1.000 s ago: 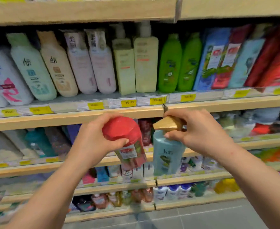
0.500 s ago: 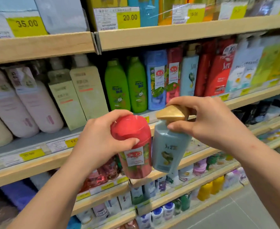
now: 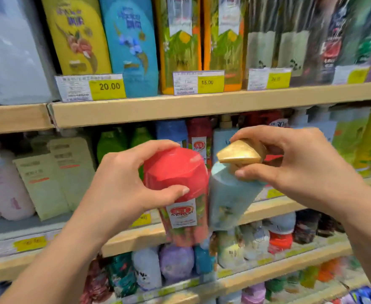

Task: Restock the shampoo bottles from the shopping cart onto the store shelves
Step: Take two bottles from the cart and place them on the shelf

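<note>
I am observing the left hand (image 3: 123, 183) grasping the red-capped bottle (image 3: 180, 194) by its cap; the right hand (image 3: 307, 170) is pinching the pale blue bottle (image 3: 230, 198) at its gold pump. Both bottles are hanging side by side, touching, in front of the middle shelf (image 3: 180, 110).

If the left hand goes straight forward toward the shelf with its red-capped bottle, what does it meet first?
Probably the red bottle with a white label standing on the middle shelf. It appears directly behind the red-capped bottle that the left hand grips. Depth is unclear, so the neighbouring green bottles are also possible.
</note>
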Tool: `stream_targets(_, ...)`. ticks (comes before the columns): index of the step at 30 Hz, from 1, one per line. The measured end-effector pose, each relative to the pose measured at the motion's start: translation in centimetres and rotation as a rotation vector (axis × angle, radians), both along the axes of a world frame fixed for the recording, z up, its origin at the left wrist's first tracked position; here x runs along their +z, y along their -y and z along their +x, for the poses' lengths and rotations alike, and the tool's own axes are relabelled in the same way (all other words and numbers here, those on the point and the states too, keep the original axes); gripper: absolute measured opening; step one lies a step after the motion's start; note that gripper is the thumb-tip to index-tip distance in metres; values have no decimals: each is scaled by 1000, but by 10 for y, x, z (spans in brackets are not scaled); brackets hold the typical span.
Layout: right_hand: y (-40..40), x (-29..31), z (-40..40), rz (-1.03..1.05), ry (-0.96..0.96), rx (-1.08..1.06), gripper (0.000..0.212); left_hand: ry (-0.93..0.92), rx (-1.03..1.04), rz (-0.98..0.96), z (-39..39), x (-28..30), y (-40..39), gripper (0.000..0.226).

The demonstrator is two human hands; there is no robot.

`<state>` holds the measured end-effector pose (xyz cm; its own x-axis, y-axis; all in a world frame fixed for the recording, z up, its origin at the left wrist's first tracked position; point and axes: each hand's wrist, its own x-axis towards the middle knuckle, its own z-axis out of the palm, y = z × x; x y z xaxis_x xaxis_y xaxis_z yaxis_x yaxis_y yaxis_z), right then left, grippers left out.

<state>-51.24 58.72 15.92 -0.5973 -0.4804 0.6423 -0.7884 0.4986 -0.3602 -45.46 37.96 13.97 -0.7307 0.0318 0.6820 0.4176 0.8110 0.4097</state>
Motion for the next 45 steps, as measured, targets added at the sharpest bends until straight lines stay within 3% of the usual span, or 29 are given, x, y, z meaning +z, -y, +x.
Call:
stream_targets(3, -25, 6, -27, -48, -87, 58, 34, -44, 44, 48, -15, 5, -30, 42)
stream_targets(6, -45, 10, -51, -73, -173, 84, 35, -106, 122, 25, -30, 8, -55, 66)
stream_targets(12, -61, 1, -85, -54, -258, 73, 38, -148, 179, -65, -58, 1, -73, 60)
stream_targets(24, -41, -17, -129, 17, 5, 97, 40, -28, 213, -63, -101, -11, -51, 63)
stream_targets(29, -30, -17, -149, -73, 208, 88, 50, 63, 234, 40, -115, -12, -43, 58)
stream_targets(34, -17, -17, -168, -198, 300, 139, 50, 130, 196, 284, -136, -10, -41, 53)
stream_targets(38, -3, -30, -183, -98, 206, 61, 46, 170, 151, 479, -158, -15, -38, 50)
stream_targets(43, 9, -44, -190, 86, 234, -98, 42, 234, 87, 643, -178, -27, -39, 38)
stream_targets(45, 10, -53, -192, 121, -13, -142, 62, 250, 112, 657, -184, -31, -38, 47)
